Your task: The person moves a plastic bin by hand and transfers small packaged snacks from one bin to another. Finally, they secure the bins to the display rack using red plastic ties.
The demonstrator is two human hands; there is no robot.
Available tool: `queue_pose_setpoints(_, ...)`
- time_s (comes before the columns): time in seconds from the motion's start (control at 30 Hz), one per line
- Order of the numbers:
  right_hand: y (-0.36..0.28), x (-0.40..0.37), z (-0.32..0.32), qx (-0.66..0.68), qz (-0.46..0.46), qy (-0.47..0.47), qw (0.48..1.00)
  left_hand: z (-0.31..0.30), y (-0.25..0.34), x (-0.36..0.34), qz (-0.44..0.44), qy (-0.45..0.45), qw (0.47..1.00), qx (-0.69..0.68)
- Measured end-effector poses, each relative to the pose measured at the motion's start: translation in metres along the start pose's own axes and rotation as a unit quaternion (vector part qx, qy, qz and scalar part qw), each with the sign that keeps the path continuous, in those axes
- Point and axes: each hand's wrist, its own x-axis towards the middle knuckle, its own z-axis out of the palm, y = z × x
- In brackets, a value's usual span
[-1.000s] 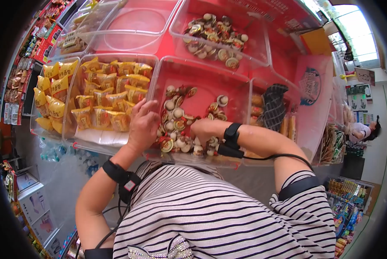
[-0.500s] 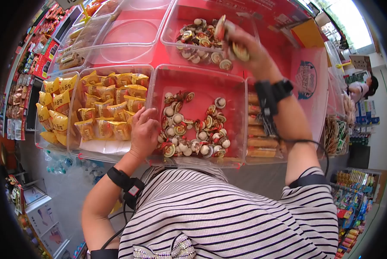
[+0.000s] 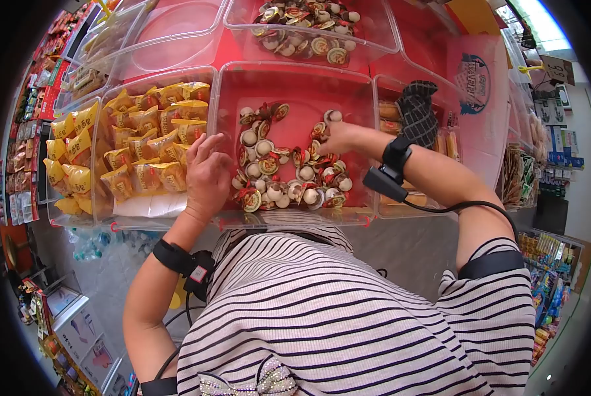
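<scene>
My right hand (image 3: 338, 139) reaches into a clear plastic bin (image 3: 361, 99) with a red bottom. Its fingers are bent together on small round wrapped snacks (image 3: 306, 173), white domes with gold-and-red discs, at the right of the pile; the fingertips are partly hidden. My left hand (image 3: 209, 173) lies over the rim between this bin and one of yellow-wrapped snacks (image 3: 147, 142). Its fingers are loosely bent and a little apart, with nothing visible in them. More of the round snacks (image 3: 308, 30) fill a bin behind.
Yellow packets (image 3: 77, 158) fill a bin at the far left. To the right, a dark checked cloth (image 3: 419, 112) lies on a bin of long brown packets (image 3: 389, 119). A white printed panel (image 3: 483, 79) stands beyond it. Cables run from both wrists.
My right hand has come down from the back bin, where it held round snacks, into the front bin. My left hand stays at the rim. The view has shifted slightly.
</scene>
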Motion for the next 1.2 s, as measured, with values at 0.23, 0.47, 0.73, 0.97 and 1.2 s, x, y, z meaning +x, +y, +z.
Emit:
queue_pose_setpoints(0.23,0.0,0.017,0.061,0.028,0.141,0.066,0.987,-0.001,0.002,-0.001,-0.005,-0.007,1.0,0.015)
queue_pose_setpoints(0.47,0.003,0.028,0.078,0.081,0.056,-0.036,0.994,0.0,0.001,-0.001,-0.005,0.007,1.0,0.006)
queue_pose_setpoints(0.73,-0.022,-0.005,0.086,0.246,0.11,-0.166,0.949,-0.001,-0.002,-0.002,-0.005,0.002,1.0,-0.008)
queue_pose_setpoints(0.97,-0.063,-0.013,0.085,0.295,0.045,-0.075,0.951,0.001,-0.003,-0.002,-0.012,0.008,1.0,-0.017)
queue_pose_setpoints(1.2,-0.089,0.008,0.085,0.163,-0.112,-0.072,0.977,0.001,-0.002,-0.002,-0.015,0.005,1.0,-0.016)
